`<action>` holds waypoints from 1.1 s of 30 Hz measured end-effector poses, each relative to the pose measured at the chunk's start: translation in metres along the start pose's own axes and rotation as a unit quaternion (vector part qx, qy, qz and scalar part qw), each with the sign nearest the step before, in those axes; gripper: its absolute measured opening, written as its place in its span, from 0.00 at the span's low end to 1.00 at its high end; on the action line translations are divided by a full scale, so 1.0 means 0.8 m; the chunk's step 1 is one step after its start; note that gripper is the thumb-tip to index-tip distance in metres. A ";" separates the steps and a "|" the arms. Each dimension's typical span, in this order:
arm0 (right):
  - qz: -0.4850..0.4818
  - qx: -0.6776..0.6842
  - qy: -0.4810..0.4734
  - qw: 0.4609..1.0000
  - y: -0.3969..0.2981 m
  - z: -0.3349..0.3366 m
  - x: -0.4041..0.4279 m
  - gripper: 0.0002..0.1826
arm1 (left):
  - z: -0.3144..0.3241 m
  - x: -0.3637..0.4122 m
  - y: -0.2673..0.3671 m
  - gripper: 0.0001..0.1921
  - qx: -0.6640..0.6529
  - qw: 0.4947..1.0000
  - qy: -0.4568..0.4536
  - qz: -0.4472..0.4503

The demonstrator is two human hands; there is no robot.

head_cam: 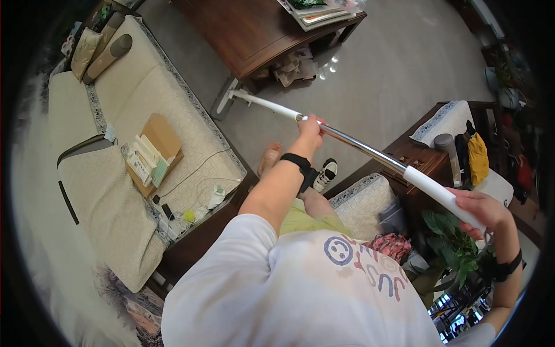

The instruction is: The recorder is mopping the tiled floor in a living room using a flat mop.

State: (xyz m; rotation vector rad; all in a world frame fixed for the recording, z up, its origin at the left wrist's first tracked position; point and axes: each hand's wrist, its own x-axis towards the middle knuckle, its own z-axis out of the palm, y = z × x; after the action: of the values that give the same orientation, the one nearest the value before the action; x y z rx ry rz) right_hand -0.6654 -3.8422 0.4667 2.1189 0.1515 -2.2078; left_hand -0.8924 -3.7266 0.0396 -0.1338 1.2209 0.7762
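Note:
A flat mop with a metal and white pole (362,145) slants across the view. Its grey flat head (224,99) rests on the floor between the sofa and a corner of the wooden table. My left hand (311,130) grips the pole around its middle, by the joint of the white lower part and the metal tube. Around the white handle (438,193), near its upper end, the fingers of my right hand (483,212) are wrapped. Both wrists wear black straps.
A dark wooden table (243,34) stands ahead, with crumpled cardboard (295,71) beneath. On the left, a cream-covered sofa (143,86) holds an open cardboard box (162,141) and cables. At right are a wooden cabinet (427,160) and a leafy plant (453,247). A black-and-white shoe (326,174) is below the pole.

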 end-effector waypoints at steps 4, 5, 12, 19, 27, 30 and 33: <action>0.019 -0.135 0.087 0.987 -0.005 -0.026 -0.043 0.24 | 0.031 -0.051 -0.052 0.05 -0.053 0.998 0.046 -0.010; 0.020 -0.172 0.126 0.977 0.006 -0.025 -0.059 0.24 | 0.045 -0.064 -0.070 0.05 -0.047 0.998 0.024 -0.020; 0.018 -0.198 0.166 0.966 0.051 -0.065 -0.116 0.23 | 0.072 -0.145 -0.156 0.07 -0.074 0.994 0.041 -0.072; 0.048 -0.116 0.281 0.952 0.191 -0.082 -0.187 0.35 | 0.111 -0.199 -0.261 0.07 0.039 0.986 0.003 -0.159; 0.032 0.109 0.330 0.937 0.282 0.005 -0.152 0.25 | 0.155 -0.185 -0.309 0.07 0.160 0.969 -0.077 -0.174; -0.001 0.122 0.308 0.944 0.262 0.043 -0.106 0.24 | 0.158 -0.131 -0.287 0.06 0.221 0.946 -0.154 -0.182; -0.024 0.098 0.310 0.945 0.232 0.088 -0.043 0.23 | 0.161 -0.049 -0.258 0.08 0.262 0.924 -0.200 -0.192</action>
State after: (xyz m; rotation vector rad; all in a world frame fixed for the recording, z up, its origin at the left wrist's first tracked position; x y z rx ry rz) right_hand -0.7110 -4.0357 0.5005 2.8797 0.0159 -1.5481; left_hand -0.6719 -3.8344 0.0586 0.2133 0.9307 0.1051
